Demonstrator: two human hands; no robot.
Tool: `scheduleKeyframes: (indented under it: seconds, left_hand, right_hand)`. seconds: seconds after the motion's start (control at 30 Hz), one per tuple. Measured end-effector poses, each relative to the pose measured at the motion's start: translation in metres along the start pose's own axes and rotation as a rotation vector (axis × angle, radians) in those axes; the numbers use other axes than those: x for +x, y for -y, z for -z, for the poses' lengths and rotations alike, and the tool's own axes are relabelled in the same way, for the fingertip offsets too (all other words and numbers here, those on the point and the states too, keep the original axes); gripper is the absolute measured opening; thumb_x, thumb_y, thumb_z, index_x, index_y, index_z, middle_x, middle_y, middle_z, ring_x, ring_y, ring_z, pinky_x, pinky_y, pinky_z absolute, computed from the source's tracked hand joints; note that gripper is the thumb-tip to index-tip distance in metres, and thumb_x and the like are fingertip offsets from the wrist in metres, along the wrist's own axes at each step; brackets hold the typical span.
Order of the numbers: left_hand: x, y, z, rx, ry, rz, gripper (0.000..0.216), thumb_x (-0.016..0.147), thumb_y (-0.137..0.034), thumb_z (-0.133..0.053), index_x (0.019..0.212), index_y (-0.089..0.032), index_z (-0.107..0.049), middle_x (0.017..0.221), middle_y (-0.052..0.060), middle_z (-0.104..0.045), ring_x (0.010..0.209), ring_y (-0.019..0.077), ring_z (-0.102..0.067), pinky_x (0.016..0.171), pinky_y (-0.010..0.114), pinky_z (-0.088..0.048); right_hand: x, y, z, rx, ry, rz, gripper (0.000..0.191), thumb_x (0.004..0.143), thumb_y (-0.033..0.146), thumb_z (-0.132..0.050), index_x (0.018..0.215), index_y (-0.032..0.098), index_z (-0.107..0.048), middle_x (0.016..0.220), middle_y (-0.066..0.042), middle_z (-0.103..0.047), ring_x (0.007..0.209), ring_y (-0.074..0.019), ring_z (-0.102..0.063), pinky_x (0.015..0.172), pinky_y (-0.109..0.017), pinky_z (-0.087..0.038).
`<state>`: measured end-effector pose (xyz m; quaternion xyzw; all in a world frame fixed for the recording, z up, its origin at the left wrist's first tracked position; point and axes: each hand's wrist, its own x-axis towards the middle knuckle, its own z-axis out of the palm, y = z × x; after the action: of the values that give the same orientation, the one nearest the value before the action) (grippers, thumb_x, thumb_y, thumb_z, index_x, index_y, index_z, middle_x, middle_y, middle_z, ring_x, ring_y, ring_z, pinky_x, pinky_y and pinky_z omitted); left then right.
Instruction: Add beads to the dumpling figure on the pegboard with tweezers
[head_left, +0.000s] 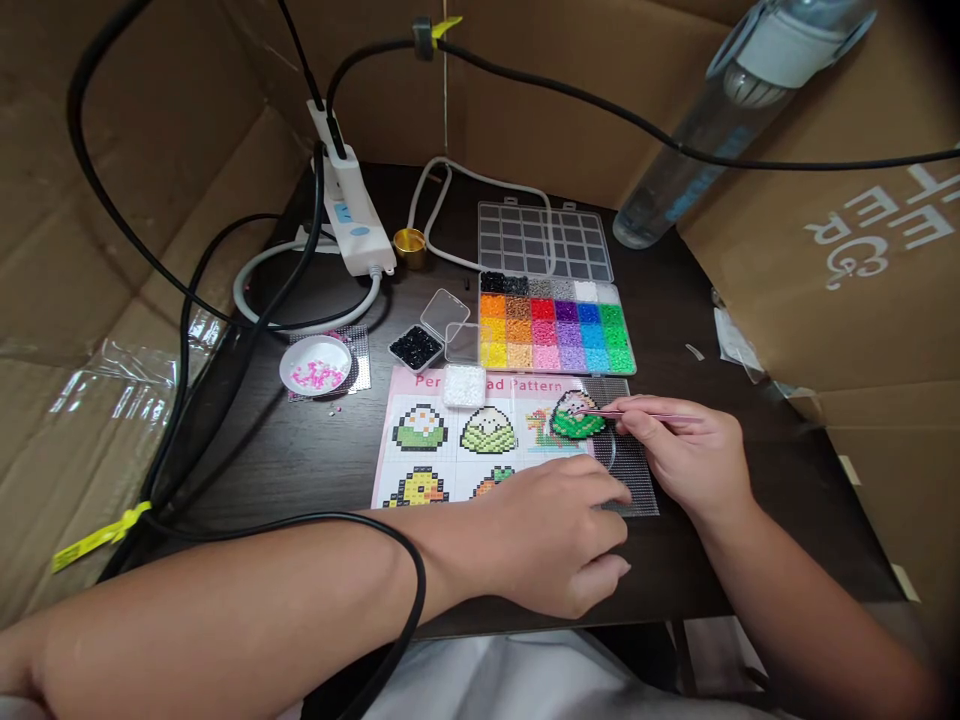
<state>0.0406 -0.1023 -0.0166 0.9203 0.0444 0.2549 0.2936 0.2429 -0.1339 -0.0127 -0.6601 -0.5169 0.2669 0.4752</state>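
My right hand pinches thin pink tweezers whose tip reaches left onto a green, black and white bead figure on a clear pegboard. My left hand rests palm down on the pegboard's near left corner, fingers curled loosely and holding nothing that I can see. The pegboard overlaps a printed pattern sheet with several small pixel pictures.
An open sorted bead box with its lid up lies behind the sheet. Small boxes of black beads and white beads and a white dish of pink beads stand left. Cables, a power strip, a bottle, cardboard walls surround the table.
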Motion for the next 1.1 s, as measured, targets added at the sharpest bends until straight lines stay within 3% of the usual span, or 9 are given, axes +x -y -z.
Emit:
scheduleKeyframes:
  seconds: [0.8, 0.9, 1.1]
  left_hand:
    - [0.0, 0.0, 0.0, 0.003, 0.009, -0.006, 0.031, 0.09, -0.033, -0.056, 0.081, -0.012, -0.076, 0.109, 0.012, -0.072, 0.097, 0.0245, -0.064, 0.096, 0.036, -0.052]
    - [-0.001, 0.0, 0.0, 0.01, -0.002, -0.013, 0.03, 0.09, -0.033, -0.056, 0.081, -0.012, -0.076, 0.11, 0.012, -0.073, 0.097, 0.0244, -0.064, 0.096, 0.036, -0.052]
    - [0.0, 0.0, 0.0, 0.021, -0.018, -0.023, 0.031, 0.089, -0.033, -0.056, 0.078, -0.012, -0.076, 0.109, 0.012, -0.073, 0.093, 0.0238, -0.064, 0.094, 0.035, -0.053]
  right_hand:
    - [-0.001, 0.0, 0.0, 0.035, -0.008, -0.022, 0.007, 0.083, 0.031, -0.077, 0.085, 0.027, -0.082, 0.087, -0.002, -0.081, 0.078, -0.0153, -0.075, 0.075, -0.024, -0.062]
    - [0.0, -0.002, 0.0, 0.139, -0.02, -0.063, 0.009, 0.081, 0.032, -0.08, 0.086, 0.026, -0.082, 0.085, -0.003, -0.08, 0.075, -0.0164, -0.074, 0.074, -0.028, -0.061]
    - [0.013, -0.006, 0.007, 0.628, -0.052, -0.176, 0.014, 0.072, 0.037, -0.086, 0.081, 0.027, -0.08, 0.076, -0.002, -0.074, 0.064, -0.0124, -0.062, 0.06, -0.028, -0.054]
